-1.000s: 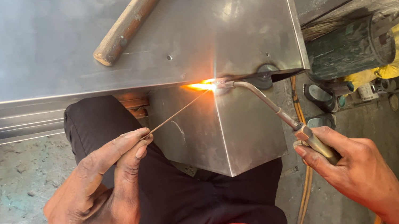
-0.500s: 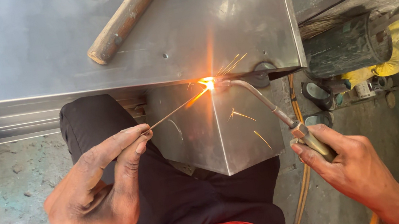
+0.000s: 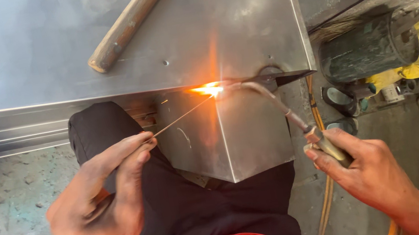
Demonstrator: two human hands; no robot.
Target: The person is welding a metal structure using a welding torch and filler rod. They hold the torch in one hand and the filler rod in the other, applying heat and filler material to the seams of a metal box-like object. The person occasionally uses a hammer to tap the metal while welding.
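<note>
1. Where the flame [image 3: 210, 89] burns at the upper corner of the folded steel sheet [image 3: 234, 130], our two tools meet from opposite sides.
2. Our left hand [image 3: 105, 203] pinches the thin filler rod [image 3: 178, 118], its length slanting up and right to the flame.
3. Our right hand [image 3: 368, 170] is closed round the torch [image 3: 301, 125], angled up-left.
4. Both wrists sit low, beside our knee.
</note>
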